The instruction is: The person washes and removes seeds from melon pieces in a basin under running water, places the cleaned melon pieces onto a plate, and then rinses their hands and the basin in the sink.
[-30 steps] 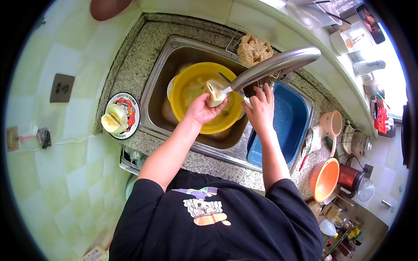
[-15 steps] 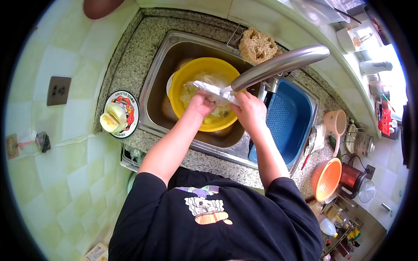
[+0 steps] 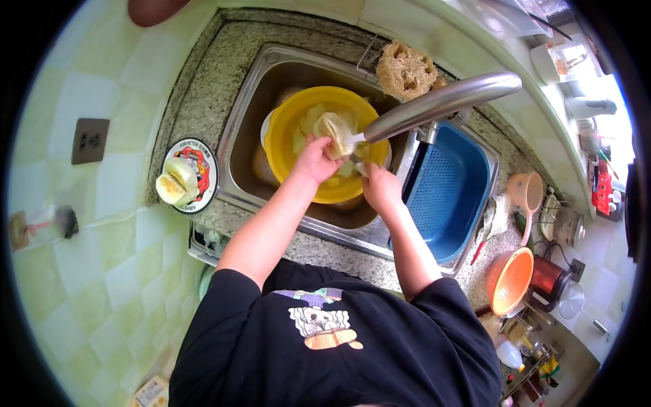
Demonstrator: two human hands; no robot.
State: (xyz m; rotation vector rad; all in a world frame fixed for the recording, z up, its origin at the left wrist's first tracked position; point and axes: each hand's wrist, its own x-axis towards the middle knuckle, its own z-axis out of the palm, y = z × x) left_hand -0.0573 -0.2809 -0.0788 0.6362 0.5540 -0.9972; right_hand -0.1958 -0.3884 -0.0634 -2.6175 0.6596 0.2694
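My left hand (image 3: 317, 160) grips a pale cream piece (image 3: 333, 131), rounded and wet-looking, whose kind I cannot make out. It sits under the faucet (image 3: 441, 103), where a short stream of water meets it. My right hand (image 3: 381, 184) is closed around a knife (image 3: 357, 161), of which only a short grey part shows near the fingers. Both hands are over a yellow basin (image 3: 279, 150) standing in the sink. Pale green-white chunks (image 3: 303, 133) lie in the basin.
The steel sink (image 3: 237, 146) surrounds the basin. To its right sits a blue perforated basket (image 3: 444, 186). A plate (image 3: 209, 178) with a cut pale green vegetable (image 3: 178, 182) is at left. A dried loofah (image 3: 405, 70) lies behind; an orange colander (image 3: 510, 281) stands at right.
The knife, earlier stretched out between both hands under the water, is now lower in my right hand, which moved down. The cream piece has come into clear view in my left hand.
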